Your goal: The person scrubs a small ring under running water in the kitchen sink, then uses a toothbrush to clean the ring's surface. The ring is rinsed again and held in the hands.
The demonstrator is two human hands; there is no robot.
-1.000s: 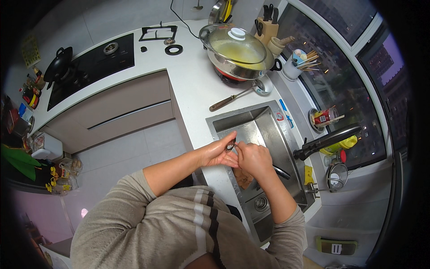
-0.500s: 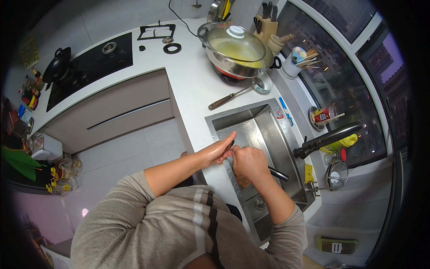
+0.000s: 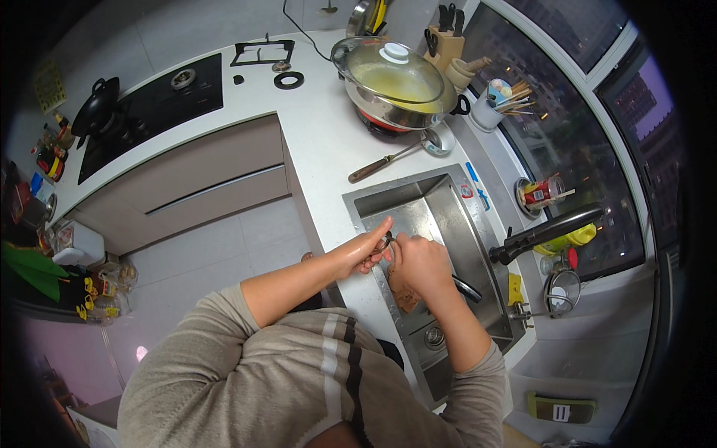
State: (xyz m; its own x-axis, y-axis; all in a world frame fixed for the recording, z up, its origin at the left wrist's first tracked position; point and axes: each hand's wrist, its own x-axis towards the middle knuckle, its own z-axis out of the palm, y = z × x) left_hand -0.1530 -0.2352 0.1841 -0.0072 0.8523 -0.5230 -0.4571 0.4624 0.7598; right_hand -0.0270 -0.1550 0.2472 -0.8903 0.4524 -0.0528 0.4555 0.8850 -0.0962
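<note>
Over the sink [image 3: 454, 213], my two hands meet. My left hand [image 3: 364, 249] has its thumb raised and its fingers curled round a small dark thing with a curved, shiny edge [image 3: 385, 243]; its kind is not clear. Against it, my right hand [image 3: 421, 261] is closed in a fist, knuckles up, and what its fingers grip is hidden. Beneath the right hand, crumpled brown scraps [image 3: 405, 295] lie in the sink. A black, rod-like piece [image 3: 467, 290] shows beside my right wrist, partly covered by it.
Behind the sink stands a lidded steel pot [image 3: 396, 82], with a wooden-handled ladle [image 3: 373, 169] before it. The black faucet [image 3: 549, 233] rises at the sink's right, near a yellow sponge cloth [image 3: 515, 290]. A knife block [image 3: 445, 46] and a utensil cup [image 3: 487, 112] stand by the window.
My right hand has shifted slightly right and turned, leaving more of the dark thing and the brown scraps showing. My left hand has stayed nearly still.
</note>
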